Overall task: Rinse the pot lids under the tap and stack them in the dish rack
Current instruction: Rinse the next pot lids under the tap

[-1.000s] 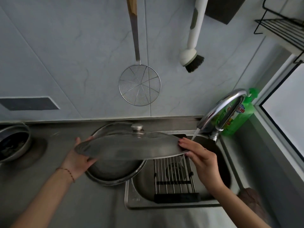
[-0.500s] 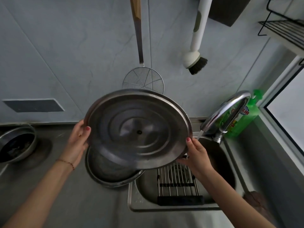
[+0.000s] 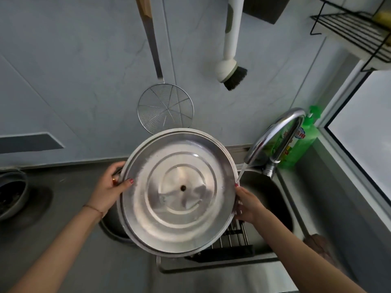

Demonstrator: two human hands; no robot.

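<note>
A large round steel pot lid (image 3: 179, 191) is held upright-tilted with its concave underside facing me, a small hole at its centre. My left hand (image 3: 110, 187) grips its left rim and my right hand (image 3: 248, 205) grips its right rim. The chrome tap (image 3: 273, 136) runs a thin stream of water that meets the lid's right edge by my right fingers. Below the lid, a wire dish rack (image 3: 234, 240) lies across the sink (image 3: 273, 199), mostly hidden by the lid.
A wide steel pan (image 3: 112, 227) sits on the counter behind the lid. A wire skimmer (image 3: 165, 106) and a brush (image 3: 230, 68) hang on the wall. A green soap bottle (image 3: 304, 136) stands behind the tap, a bowl (image 3: 10, 193) sits far left, and a wire shelf (image 3: 355, 32) hangs top right.
The lid went from flat, knob up, to tipped with its underside toward me, then shifted right and down so its right rim meets the water stream.
</note>
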